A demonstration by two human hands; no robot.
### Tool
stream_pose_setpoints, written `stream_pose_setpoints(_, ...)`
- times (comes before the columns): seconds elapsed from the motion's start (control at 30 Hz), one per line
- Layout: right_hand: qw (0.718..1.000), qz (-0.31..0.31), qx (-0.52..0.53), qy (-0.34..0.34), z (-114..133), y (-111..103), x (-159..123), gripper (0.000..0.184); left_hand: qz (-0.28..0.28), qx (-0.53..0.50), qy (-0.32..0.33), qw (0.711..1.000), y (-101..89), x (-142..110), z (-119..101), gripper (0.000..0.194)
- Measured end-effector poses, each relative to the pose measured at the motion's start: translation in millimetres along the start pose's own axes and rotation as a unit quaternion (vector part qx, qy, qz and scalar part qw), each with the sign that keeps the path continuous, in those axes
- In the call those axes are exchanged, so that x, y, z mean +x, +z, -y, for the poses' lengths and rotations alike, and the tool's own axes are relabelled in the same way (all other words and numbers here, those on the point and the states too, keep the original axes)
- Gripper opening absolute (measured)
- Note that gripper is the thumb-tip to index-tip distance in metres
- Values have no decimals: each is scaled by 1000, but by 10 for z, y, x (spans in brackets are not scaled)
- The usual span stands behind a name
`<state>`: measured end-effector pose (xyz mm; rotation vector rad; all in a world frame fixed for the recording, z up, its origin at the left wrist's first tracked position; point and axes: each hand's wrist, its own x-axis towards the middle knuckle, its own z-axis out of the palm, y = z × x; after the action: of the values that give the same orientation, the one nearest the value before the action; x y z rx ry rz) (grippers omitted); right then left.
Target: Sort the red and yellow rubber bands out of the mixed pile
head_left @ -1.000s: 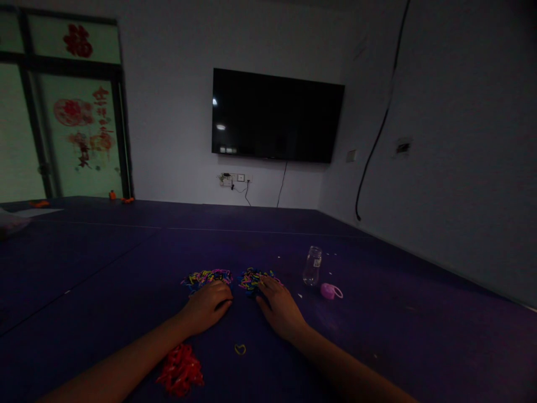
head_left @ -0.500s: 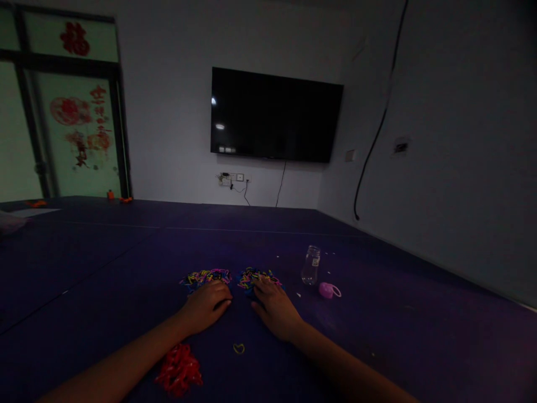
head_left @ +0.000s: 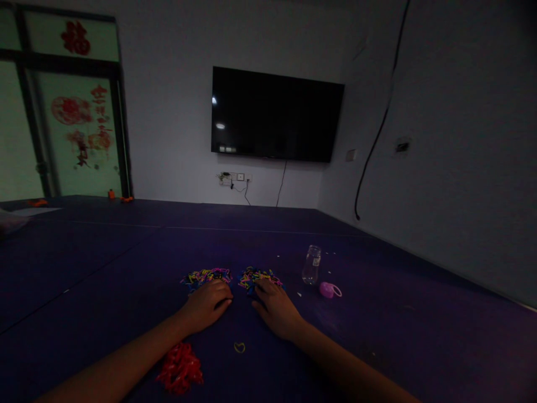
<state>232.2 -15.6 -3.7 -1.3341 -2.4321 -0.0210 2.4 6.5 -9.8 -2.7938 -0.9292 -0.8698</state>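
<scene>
Two piles of small multicoloured rubber bands lie side by side on the dark purple tabletop. At the near edge of the left pile point(head_left: 205, 275) rests my left hand point(head_left: 208, 304), palm down, thumb apart from its fingers. My right hand point(head_left: 274, 307) lies with loosely spread fingers on the near part of the right pile point(head_left: 257, 274). Nothing shows gripped in either hand, though the fingertips are partly hidden. Between my forearms sits a single yellow rubber band point(head_left: 239, 347). A heap of red rubber bands point(head_left: 181, 369) is beside my left forearm.
An open clear bottle point(head_left: 311, 266) stands right of my right hand, with a pink cap with a loop point(head_left: 329, 289) beside it. White scraps dot the purple table point(head_left: 398, 319). Small orange objects point(head_left: 126, 199) lie at the far left edge. A black television point(head_left: 277, 115) hangs beyond.
The view has shifted very slightly. Both hands stay in place at the piles, and no object has visibly moved.
</scene>
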Motion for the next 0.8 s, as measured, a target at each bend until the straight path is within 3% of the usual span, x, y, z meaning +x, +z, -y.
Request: stream_pose_setpoints(0.8,1000,-7,18,3,-2,-4,-8,33,4,-4,-9,1000,2,-11,3,16)
